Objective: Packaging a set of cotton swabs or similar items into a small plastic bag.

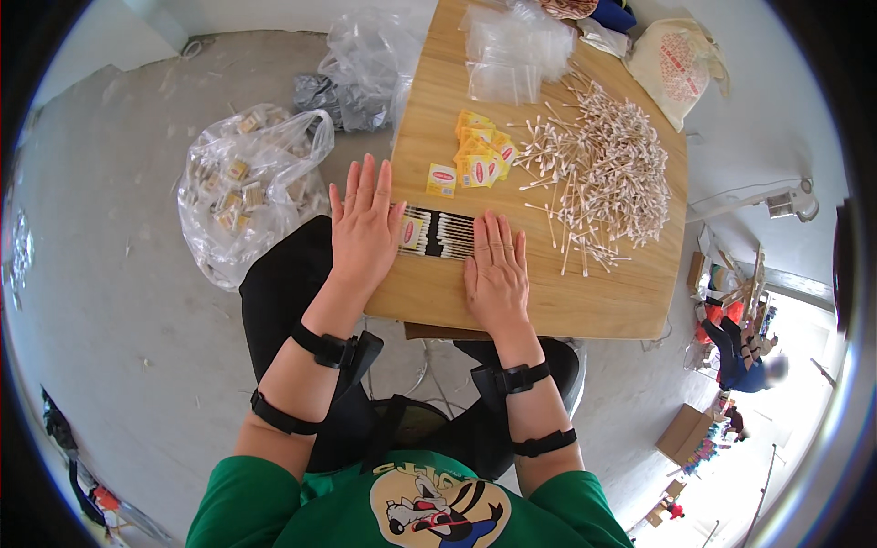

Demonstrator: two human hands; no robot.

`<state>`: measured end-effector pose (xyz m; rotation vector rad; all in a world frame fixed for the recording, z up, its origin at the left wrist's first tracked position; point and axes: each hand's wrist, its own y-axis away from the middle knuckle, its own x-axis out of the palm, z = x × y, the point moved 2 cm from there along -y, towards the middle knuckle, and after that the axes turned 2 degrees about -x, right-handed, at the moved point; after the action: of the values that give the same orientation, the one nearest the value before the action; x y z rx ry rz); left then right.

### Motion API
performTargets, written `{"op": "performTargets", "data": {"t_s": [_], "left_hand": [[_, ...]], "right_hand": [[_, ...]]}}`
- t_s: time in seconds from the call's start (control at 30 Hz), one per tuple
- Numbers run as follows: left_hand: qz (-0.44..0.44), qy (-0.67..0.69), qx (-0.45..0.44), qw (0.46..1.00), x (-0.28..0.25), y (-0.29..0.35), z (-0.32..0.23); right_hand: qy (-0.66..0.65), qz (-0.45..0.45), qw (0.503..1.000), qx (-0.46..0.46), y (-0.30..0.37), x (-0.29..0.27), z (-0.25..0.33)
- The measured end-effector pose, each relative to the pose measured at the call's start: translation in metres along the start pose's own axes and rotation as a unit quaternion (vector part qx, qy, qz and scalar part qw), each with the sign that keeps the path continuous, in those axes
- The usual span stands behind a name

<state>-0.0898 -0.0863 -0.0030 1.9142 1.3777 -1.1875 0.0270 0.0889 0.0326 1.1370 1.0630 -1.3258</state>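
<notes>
A row of cotton swabs lies side by side on a dark strip near the table's left front edge, with a yellow card over its left end. Flat and with fingers stretched, my left hand is at the left end of the row, its thumb next to the card. My right hand lies open on the table, fingertips by the row's right end. Neither hand grips anything. Behind the row are a single yellow card and a pile of yellow cards. To the right spreads a big loose heap of cotton swabs.
Clear flat plastic bags lie at the wooden table's far end, near a cream cloth bag. On the floor at left stands a clear bag of small packs. Another person sits far right.
</notes>
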Motion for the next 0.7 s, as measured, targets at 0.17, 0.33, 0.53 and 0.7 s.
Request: {"op": "performTargets", "data": {"t_s": [0.17, 0.33, 0.53, 0.7], "left_hand": [[-0.026, 0.013, 0.011, 1.000, -0.003, -0.001, -0.001], [-0.039, 0.033, 0.017, 0.999, -0.011, -0.002, -0.007], [-0.043, 0.221, -0.016, 0.974, -0.020, -0.003, -0.006], [-0.023, 0.609, -0.110, 0.785, -0.018, -0.005, -0.001]], "right_hand": [[0.002, -0.015, 1.000, 0.026, 0.002, 0.000, -0.001], [-0.101, -0.089, 0.991, 0.004, -0.003, -0.019, 0.027], [-0.478, -0.160, 0.863, 0.032, -0.020, 0.002, 0.081], [-0.471, -0.168, 0.865, 0.044, -0.033, 0.015, 0.087]]}}
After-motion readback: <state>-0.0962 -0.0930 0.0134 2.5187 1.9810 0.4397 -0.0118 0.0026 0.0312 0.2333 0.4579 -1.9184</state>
